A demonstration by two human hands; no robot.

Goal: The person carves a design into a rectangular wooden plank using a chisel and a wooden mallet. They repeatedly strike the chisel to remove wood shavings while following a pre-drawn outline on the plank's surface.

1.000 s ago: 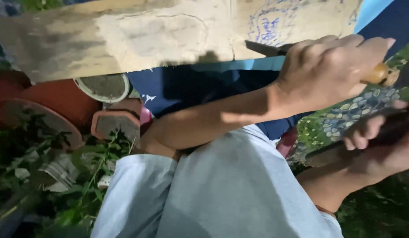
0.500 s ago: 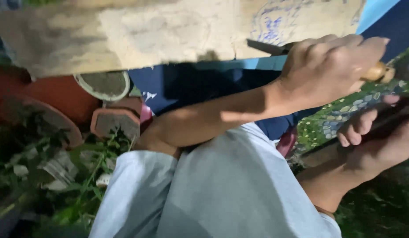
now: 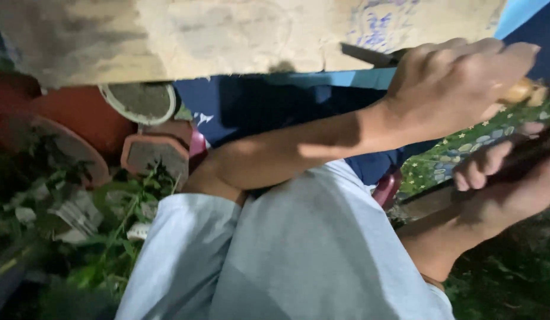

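My left hand (image 3: 458,83) reaches across to the upper right, closed around a knife's pale wooden handle (image 3: 521,92). The dark blade (image 3: 364,54) lies against the lower edge of a weathered wooden plank (image 3: 227,35) that spans the top of the view. My right hand (image 3: 506,184) is lower at the right edge, with its fingers curled around a dark stick-like piece (image 3: 527,155). My light blue sleeve (image 3: 287,261) fills the lower middle.
Terracotta pots (image 3: 79,112) and a round grey-filled pot (image 3: 141,102) sit at the left, among green weeds (image 3: 79,237). A dark blue cloth (image 3: 257,106) hangs under the plank, and a patterned green fabric (image 3: 470,142) lies at the right.
Both hands keep their grips and stay almost in place. The right hand's fingers have shifted slightly, and the view has drifted a little.
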